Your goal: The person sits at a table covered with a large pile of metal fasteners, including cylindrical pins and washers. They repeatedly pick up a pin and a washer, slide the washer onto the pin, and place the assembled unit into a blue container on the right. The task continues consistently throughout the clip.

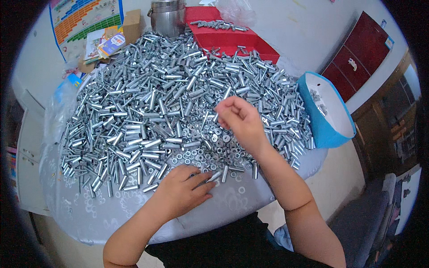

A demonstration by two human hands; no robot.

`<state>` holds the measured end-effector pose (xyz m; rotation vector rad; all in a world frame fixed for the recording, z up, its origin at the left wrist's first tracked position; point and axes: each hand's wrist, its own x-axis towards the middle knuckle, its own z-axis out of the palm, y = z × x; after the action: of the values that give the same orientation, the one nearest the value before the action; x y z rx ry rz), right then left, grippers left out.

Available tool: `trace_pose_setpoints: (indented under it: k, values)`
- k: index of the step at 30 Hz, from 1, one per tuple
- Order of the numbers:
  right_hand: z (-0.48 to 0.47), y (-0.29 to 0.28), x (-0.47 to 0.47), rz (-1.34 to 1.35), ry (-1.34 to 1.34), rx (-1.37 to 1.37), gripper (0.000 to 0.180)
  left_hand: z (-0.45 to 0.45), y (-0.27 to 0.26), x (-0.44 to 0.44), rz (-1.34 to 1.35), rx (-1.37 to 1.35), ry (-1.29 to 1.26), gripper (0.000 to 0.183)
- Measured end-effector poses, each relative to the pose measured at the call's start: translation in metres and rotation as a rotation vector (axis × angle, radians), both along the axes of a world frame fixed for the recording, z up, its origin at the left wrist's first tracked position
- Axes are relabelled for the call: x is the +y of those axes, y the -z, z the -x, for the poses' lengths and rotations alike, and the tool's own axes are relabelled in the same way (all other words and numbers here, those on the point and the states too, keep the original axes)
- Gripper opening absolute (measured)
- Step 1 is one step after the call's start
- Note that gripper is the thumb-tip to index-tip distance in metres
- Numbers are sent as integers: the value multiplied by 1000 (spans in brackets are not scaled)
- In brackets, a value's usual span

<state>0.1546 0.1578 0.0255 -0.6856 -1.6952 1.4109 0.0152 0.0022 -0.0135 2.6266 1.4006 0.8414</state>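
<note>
My left hand (186,189) is palm down at the near edge of a heap of metal expansion-anchor parts, its fingers spread. By its fingertips lies a shiny metal sleeve (214,176); what is under the palm is hidden. Above the middle of the heap is my right hand (242,124), with thumb and fingers curled together. A sleeve shows right beside those fingertips, but whether they grip anything is unclear. Loose flat washers (219,150) lie between the two hands. Around them are piled many metal sleeves (152,144) and thin bolts (167,124).
A blue box with a white inside (330,78) stands at right, a few small parts in it. At the back are a red box (234,42) with metal parts on it and a steel pot (167,18). Booklets (109,45) lie back left. A patterned cloth (110,214) covers the table.
</note>
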Motion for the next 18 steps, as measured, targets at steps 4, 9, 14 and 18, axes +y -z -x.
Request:
trace_pose_setpoints:
  k: [4, 9, 14, 18]
  values:
    - [0, 7, -3, -712, 80, -365, 8, 0, 2, 0, -38, -34, -8, 22]
    - [4, 24, 5, -1036, -25, -487, 22, 4, -1, -1, -49, -32, -8, 16]
    - [5, 31, 1, -1179, 109, -680, 29, 8, -3, -3, -49, -13, -22, 14]
    - [5, 31, 0, -1157, 168, -669, 21, 10, 0, -2, -47, -56, -109, 15]
